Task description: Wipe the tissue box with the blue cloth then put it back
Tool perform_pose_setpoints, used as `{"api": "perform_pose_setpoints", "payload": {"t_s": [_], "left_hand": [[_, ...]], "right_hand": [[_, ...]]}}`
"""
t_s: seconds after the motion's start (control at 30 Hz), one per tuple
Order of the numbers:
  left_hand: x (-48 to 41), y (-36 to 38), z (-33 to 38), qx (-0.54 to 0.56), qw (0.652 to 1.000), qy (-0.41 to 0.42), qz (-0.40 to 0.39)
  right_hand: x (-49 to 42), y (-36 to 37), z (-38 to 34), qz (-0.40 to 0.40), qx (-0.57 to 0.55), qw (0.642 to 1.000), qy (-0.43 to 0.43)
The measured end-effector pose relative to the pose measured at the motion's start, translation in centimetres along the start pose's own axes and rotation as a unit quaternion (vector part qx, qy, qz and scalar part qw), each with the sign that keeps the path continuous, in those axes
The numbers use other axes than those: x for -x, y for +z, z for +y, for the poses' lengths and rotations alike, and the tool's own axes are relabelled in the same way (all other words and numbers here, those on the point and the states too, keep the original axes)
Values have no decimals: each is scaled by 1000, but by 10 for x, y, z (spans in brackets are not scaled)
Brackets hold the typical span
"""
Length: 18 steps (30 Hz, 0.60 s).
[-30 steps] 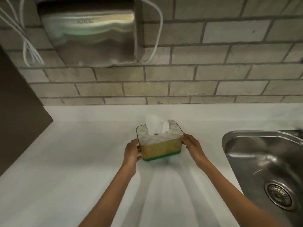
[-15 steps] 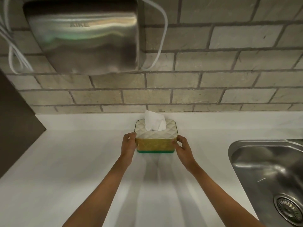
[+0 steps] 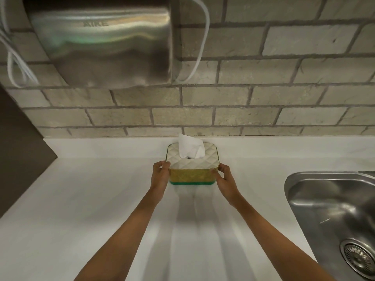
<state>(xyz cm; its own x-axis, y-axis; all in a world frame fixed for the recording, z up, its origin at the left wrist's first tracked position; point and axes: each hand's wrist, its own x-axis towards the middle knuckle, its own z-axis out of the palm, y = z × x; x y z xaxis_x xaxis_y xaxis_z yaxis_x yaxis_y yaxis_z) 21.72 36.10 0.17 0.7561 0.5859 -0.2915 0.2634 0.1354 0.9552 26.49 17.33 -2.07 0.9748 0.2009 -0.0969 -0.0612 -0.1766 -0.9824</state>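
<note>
The tissue box [image 3: 192, 173] has a quilted white lid, golden sides and a green base, with a white tissue [image 3: 190, 147] standing out of its top. It rests on the white counter [image 3: 81, 199] close to the brick wall. My left hand [image 3: 160, 176] grips its left side and my right hand [image 3: 225, 182] grips its right side, both arms stretched forward. No blue cloth is in view.
A steel hand dryer [image 3: 105, 43] hangs on the brick wall above left, with white cables [image 3: 200, 47] looping beside it. A steel sink [image 3: 332, 216] with a drain [image 3: 358, 258] lies at the right. A dark panel [image 3: 18, 142] borders the counter's left.
Both hands have pushed the tissue box away from me toward the wall, and it now sits flat on the counter near the backsplash.
</note>
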Motion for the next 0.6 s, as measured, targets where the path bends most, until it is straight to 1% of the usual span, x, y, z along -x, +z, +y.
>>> {"api": "perform_pose_setpoints", "payload": {"t_s": [0.33,0.6], "left_hand": [[-5,0,-2,5,1000,-9,-3],[-7,-1,-6,-12,1000,-1,-25]], "right_hand": [[2,0,-7,-8,5,1000,13],[4,-1,-10,-21,8,1000,22]]}}
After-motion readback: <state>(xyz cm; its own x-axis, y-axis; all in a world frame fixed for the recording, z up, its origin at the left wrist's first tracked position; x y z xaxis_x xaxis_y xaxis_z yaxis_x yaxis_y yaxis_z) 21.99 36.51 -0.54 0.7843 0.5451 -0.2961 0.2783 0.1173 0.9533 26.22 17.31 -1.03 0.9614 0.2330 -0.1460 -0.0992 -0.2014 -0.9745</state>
